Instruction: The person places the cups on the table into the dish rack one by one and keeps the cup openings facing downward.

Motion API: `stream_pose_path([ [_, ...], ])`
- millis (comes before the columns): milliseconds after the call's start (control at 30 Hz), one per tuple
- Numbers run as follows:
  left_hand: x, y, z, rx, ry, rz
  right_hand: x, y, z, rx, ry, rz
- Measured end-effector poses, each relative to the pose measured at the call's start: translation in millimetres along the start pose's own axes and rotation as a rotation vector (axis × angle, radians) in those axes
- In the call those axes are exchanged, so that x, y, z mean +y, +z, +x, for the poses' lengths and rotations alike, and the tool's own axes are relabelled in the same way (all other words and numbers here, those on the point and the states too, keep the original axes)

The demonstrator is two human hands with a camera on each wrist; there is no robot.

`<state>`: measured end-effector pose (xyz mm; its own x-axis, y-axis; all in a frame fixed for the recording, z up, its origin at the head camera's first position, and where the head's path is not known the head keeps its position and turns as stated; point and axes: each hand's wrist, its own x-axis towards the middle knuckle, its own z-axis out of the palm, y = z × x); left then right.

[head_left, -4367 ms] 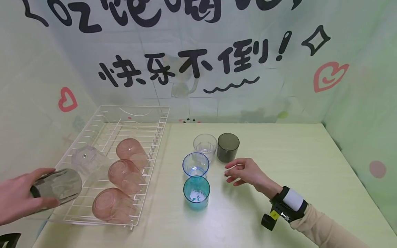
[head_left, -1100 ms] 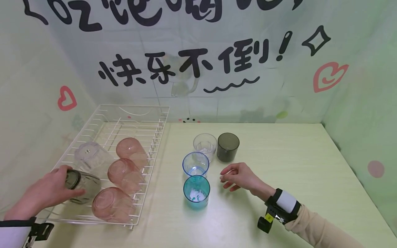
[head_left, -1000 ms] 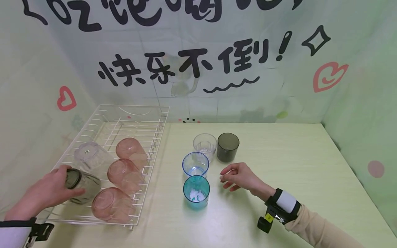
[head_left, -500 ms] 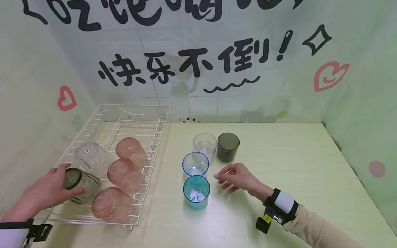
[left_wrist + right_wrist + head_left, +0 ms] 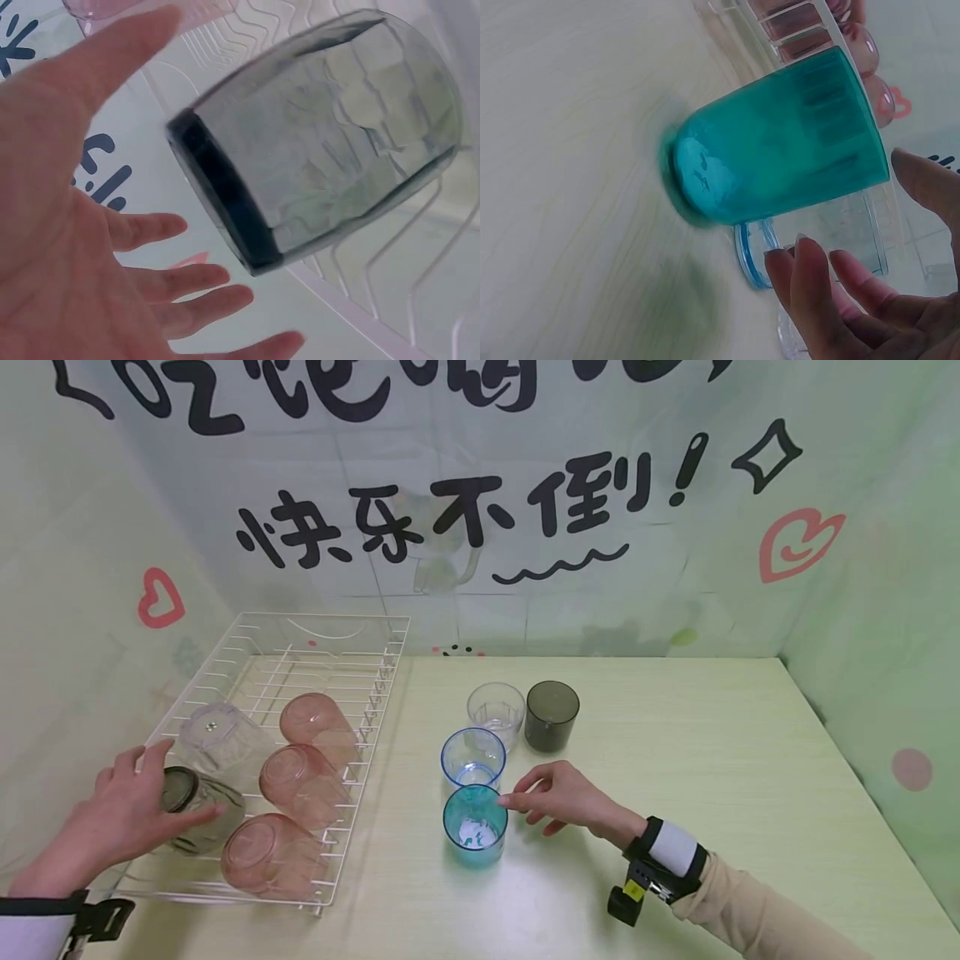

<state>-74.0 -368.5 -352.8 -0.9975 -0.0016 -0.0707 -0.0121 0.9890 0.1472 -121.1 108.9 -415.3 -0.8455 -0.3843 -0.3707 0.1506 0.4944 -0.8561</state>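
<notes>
On the left, a smoky grey glass (image 5: pixel 213 814) lies tilted in the white wire rack (image 5: pixel 262 681), its dark base toward my left hand. That left hand (image 5: pixel 112 827) is spread around the base end; the left wrist view shows a gap between the fingers (image 5: pixel 199 311) and the glass (image 5: pixel 322 142). At mid-table, my right hand (image 5: pixel 562 795) is beside an upright teal glass (image 5: pixel 476 856), thumb and index finger right at its rim. In the right wrist view its fingers (image 5: pixel 814 285) are loosely bent and not wrapped around the teal glass (image 5: pixel 780 142).
Several pink glasses (image 5: pixel 303 785) and a clear glass (image 5: pixel 225 739) lie in the rack. Behind the teal glass stand a blue-rimmed glass (image 5: pixel 474 756), a clear glass (image 5: pixel 495 706) and a dark grey glass (image 5: pixel 552 722). Printed cloth walls enclose the table.
My left hand has brought the smoky glass into the rack, laid it there and loosened its fingers from it. My right hand has moved left and down to the teal glass's rim.
</notes>
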Motion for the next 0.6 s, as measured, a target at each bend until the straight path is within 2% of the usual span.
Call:
stream_pose_path([
  [167,10.0,-2.2,-0.2,0.049,-0.035,-0.002,-1.0,3.5,2.3,-0.006,0.001,-0.005],
  [233,14.2,-3.6,0.9,0.087,-0.029,-0.006,-1.7,5.2,2.8,-0.006,0.002,-0.007],
  [400,27.6,-7.8,3.8,0.244,0.036,-0.02,-4.2,9.3,3.1,-0.006,-0.012,-0.022],
  [600,50.3,-14.7,4.9,0.427,0.168,-0.055,-6.7,12.8,2.7,-0.016,-0.026,-0.032],
])
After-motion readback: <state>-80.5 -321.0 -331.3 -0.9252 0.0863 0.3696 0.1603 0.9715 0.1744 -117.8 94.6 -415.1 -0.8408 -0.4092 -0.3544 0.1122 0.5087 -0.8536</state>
